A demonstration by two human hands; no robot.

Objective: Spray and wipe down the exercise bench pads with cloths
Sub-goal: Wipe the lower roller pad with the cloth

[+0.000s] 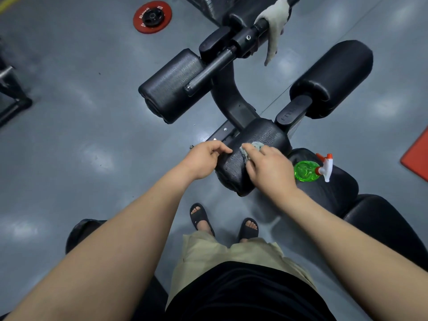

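Observation:
A black roller pad (266, 137) of the exercise bench lies in front of me, its surface wet with droplets. My right hand (266, 167) presses a small grey cloth (256, 145) onto the top of this pad, fingers curled over the cloth. My left hand (205, 158) touches the pad's left side with bent fingers and holds nothing. A green spray bottle (308, 170) with a white and orange trigger lies on the bench seat pad (333, 191) to the right. A white cloth (275, 26) hangs over the bench's upper bar.
Two more black roller pads, one at the left (171, 86) and one at the right (333, 75), flank the curved frame. A red weight plate (152, 16) lies on the grey floor behind. An orange mat (416, 156) shows at the right edge. My sandalled feet (222, 221) stand below the pad.

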